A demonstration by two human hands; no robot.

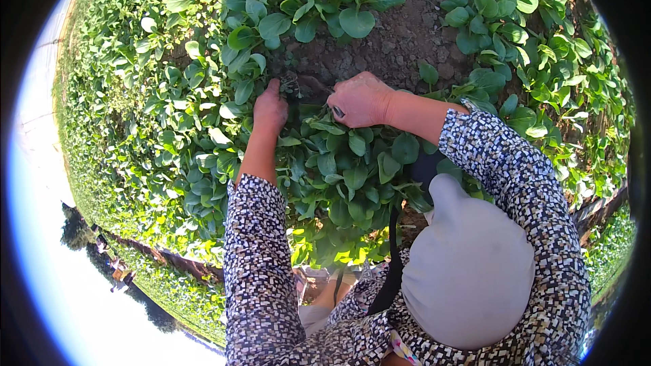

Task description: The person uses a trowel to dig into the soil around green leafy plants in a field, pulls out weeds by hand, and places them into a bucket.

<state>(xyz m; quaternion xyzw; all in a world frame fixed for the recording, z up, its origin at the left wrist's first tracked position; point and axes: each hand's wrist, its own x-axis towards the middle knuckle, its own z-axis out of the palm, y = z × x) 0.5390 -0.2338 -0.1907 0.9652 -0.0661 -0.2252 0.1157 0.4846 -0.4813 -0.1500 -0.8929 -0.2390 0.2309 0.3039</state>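
My left hand [270, 110] reaches down among the leaves, its fingers closed beside a small, thin-leaved weed [290, 84]. What it grips is partly hidden by leaves and shade. To its right, my right hand [363, 100] makes a fist just above the soil. A small dark piece shows at that fist's lower left edge; the rest of what it holds is hidden. Below both hands spreads a dense clump of broad-leaved greens [352, 163]. Another clump of leafy greens [319, 7] grows just beyond them.
Bare brown soil [420, 34] lies beyond my right hand. More leafy greens stand at the right [502, 13] and across the left [149, 95]. A grey rounded cap [468, 264] covers part of the view at the lower right. A dark strap [390, 264] hangs beside it.
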